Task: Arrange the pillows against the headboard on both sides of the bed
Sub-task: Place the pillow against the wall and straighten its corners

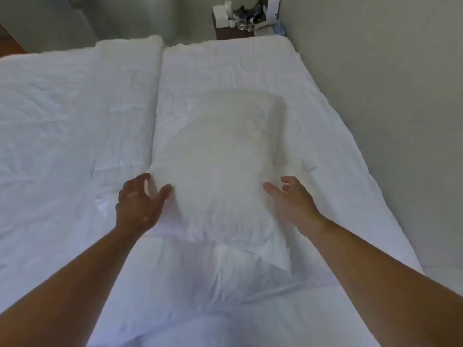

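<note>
A white pillow [220, 169] lies lengthwise on the right half of the bed [75, 108], on top of a white duvet. Its near end overlaps a second white pillow or fold [233, 274] closer to me. My left hand [139, 204] rests at the pillow's left edge with spread fingers touching the fabric. On the pillow's right edge sits my right hand [293, 204], fingers apart, gripping nothing. No headboard is in view.
Two white duvets lie side by side with a seam [160, 78] between them. A pale wall [375, 96] runs along the bed's right side. Beyond the bed's far end stands a dark small table [238, 33] crowded with a white box, glassware and other items.
</note>
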A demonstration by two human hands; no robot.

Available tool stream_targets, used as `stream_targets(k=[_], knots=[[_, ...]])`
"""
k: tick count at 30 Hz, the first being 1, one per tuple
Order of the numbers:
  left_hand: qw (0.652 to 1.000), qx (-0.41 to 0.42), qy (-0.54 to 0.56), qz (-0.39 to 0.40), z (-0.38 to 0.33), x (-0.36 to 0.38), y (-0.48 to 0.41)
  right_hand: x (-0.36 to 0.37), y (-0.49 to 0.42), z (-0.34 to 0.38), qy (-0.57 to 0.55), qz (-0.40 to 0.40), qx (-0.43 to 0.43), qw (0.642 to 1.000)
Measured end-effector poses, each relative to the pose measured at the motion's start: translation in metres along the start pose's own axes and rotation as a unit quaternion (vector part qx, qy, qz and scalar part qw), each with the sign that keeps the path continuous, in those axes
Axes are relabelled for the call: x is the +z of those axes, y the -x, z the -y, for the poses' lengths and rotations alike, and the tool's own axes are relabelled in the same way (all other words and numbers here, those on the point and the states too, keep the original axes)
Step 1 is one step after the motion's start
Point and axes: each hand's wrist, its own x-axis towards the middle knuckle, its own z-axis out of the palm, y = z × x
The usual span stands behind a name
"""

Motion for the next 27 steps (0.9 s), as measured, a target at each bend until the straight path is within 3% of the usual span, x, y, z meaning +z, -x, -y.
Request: stream_targets(k=[9, 18, 22, 27], knots=[[0.989, 0.034, -0.09, 0.112, 0.003, 0.028, -0.097, 0.039, -0.063, 0.001, -0.085, -0.002, 0.022, 0.996], [0.977, -0.073, 0.055, 0.193, -0.008, 0.042, -0.138, 0.047, -0.093, 0.008, -0.146, 0.025, 0.02, 0.989], [0.963, -0.041, 0.126, 0.235, -0.013, 0.042, -0.127, 0.05, -0.091, 0.003, -0.156, 0.025, -0.003, 0.987], [0.95, -0.027, 0.232, 0.206, -0.033, 0.03, -0.104, 0.041, -0.08, 0.01, -0.155, 0.012, -0.047, 0.987]])
